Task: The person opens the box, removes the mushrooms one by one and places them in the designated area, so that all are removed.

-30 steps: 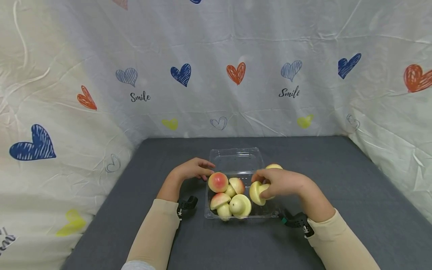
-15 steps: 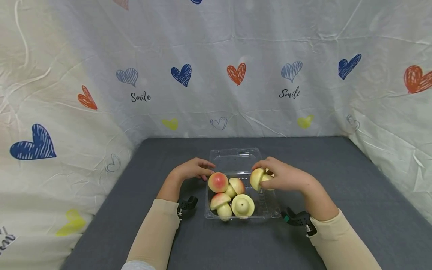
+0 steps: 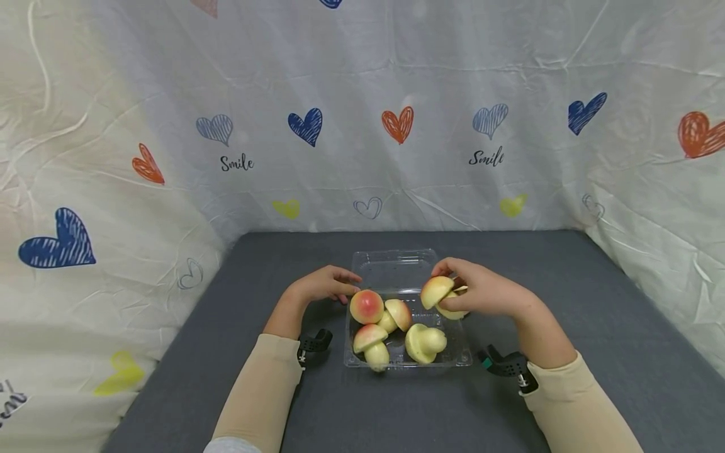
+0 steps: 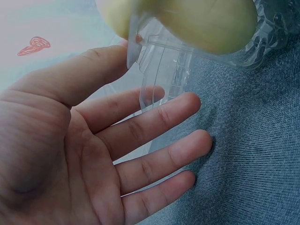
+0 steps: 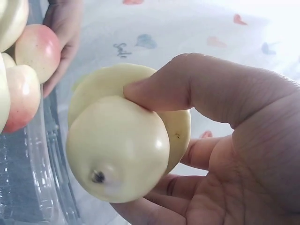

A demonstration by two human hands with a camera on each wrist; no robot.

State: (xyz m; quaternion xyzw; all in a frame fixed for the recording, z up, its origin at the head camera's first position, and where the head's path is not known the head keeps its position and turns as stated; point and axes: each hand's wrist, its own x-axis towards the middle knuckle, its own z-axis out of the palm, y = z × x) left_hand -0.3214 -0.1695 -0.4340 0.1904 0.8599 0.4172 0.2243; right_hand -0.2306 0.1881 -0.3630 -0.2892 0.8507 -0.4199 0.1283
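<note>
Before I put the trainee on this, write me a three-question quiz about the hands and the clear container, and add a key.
1. Which hand holds a mushroom-shaped piece?
2. True or false: the lid of the clear container stands open.
3. Pick one. The left hand is by the container's: A) right side, B) front edge, C) left side.

Key: 1. The right hand. 2. True. 3. C.
</note>
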